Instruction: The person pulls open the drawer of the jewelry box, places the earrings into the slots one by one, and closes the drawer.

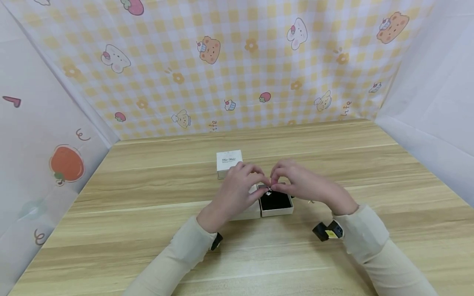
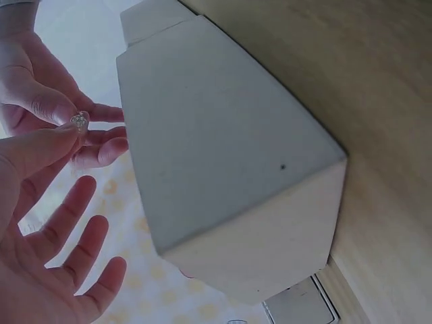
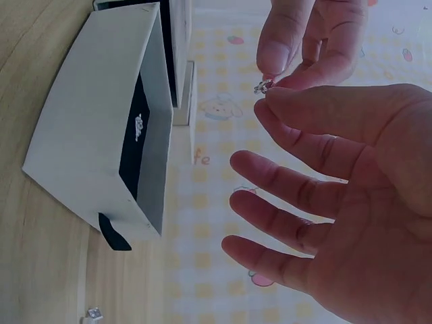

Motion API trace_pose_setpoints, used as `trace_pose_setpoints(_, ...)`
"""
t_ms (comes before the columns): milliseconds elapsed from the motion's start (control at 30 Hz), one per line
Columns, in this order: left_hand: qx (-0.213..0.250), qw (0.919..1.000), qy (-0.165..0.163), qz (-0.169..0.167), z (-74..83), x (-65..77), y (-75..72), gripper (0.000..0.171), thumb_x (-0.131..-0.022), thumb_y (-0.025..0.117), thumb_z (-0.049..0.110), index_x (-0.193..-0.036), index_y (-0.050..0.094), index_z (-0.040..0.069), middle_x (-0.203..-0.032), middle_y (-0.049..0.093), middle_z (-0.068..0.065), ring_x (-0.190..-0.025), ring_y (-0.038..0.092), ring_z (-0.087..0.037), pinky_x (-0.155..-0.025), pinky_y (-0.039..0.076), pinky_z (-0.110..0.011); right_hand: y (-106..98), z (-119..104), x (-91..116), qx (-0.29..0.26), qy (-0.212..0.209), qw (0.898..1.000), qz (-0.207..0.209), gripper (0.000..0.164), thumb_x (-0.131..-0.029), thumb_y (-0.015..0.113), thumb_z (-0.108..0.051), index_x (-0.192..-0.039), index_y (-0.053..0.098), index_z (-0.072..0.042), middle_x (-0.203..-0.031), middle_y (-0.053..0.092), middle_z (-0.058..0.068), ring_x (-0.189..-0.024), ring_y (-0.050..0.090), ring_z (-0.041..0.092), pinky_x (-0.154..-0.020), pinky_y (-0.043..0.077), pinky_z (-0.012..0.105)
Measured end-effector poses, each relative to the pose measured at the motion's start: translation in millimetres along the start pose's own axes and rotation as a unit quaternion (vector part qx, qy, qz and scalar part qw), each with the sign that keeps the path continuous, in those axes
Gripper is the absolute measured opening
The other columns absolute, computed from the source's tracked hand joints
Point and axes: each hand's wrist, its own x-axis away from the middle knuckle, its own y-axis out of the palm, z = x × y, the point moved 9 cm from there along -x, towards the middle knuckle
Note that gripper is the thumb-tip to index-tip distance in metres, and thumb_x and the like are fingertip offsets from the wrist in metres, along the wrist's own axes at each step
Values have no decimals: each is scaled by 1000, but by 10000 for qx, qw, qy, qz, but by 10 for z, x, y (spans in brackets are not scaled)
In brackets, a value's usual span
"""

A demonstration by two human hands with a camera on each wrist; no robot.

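Above the open box tray, the left hand (image 1: pixel 242 187) and the right hand (image 1: pixel 298 179) meet at their fingertips. Between them is a small silvery jewellery piece (image 3: pixel 262 86) with clear stones, pinched by thumb and forefinger of both hands; its exact kind is hard to tell. The other fingers of each hand are spread. Below is a white box tray (image 1: pixel 277 211) with a black lining (image 1: pixel 275 202) and a black ribbon pull (image 3: pixel 115 233). Another silvery sparkling piece (image 3: pixel 138 127) sits on the lining. A white box part (image 1: pixel 246 213) stands against the tray's left side, partly under the left hand.
A closed white box (image 1: pixel 228 160) with printed lettering stands behind the left hand. A small item with a clear stone (image 3: pixel 93 314) lies on the wooden table (image 1: pixel 148 185), right of the tray. A patterned cloth (image 1: pixel 252 70) hangs behind the table.
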Motion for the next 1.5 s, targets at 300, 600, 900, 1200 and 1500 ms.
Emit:
trace_pose_setpoints(300,1,9999,118,6,20,10,-2,5,-78,75,22,-82,71,23,-95,62,2,-93,54,-21,-79,44,-37,22,-10,-7,-29,-123,9999,-69,4,-88,63,-11,-84,65,-12,-103,60,4,-101,54,23,-87,45,42)
trace_pose_setpoints(600,44,9998,199,-66,28,16,15,4,-79,74,22,-80,70,21,-94,60,4,-98,53,-20,-81,43,-37,27,-5,-10,-49,-119,9999,-78,3,-89,62,-13,-86,64,-12,-101,60,3,-101,54,23,-88,44,43)
trace_pose_setpoints(900,181,9998,37,-51,5,8,19,6,-81,72,21,-79,66,20,-97,61,2,-96,53,-21,-82,44,-37,-11,7,-8,-72,-46,9999,58,6,-89,59,-6,-92,63,-10,-101,60,4,-101,55,23,-88,45,42)
trace_pose_setpoints(1200,974,9911,-867,-255,-138,13,33,5,-84,69,18,-82,65,15,-103,60,0,-93,50,-20,-85,40,-35,-73,-44,-1,96,-30,9993,365,4,-87,62,-7,-89,62,-11,-107,58,7,-107,52,27,-89,45,45)
trace_pose_setpoints(1500,1992,9616,-1797,-575,-288,44,116,8,-87,65,20,-88,65,12,-109,58,-1,-101,48,-22,-84,39,-36,-94,-82,-7,166,90,9986,503,4,-88,63,-13,-85,62,-11,-113,57,10,-108,49,28,-88,45,45)
